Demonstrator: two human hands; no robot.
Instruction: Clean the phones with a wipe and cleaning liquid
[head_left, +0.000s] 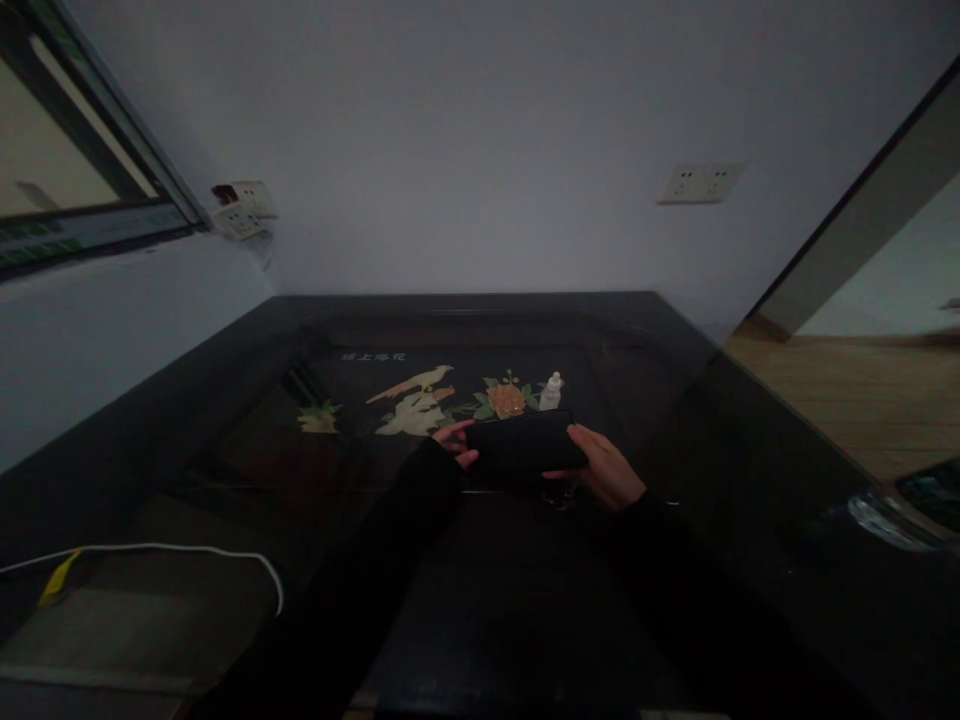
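We have both hands on one black, flat, oblong case [525, 443], held in front of the wearer over the middle of the dark, glossy counter [652, 400]. Left hand [454, 443]: grip clamped on the case's left end, fingers and thumb at the edge. Right hand [604, 468]: grip clamped on the right end, fingers on the upper corner and more below. We can't tell whether the case's lower edge touches the counter; too dark. Small whitish bottle [551, 392] upright just beyond the case, toward its right end. Inlaid-looking bird [420, 382] and orange flower [506, 401] decorate the surface behind. Small shiny bits [559, 496] below the right hand, too dim for us to identify. Near left: white cable [172, 547] with a yellow tag [58, 578]. We see double sockets [700, 184] on the wall at right.
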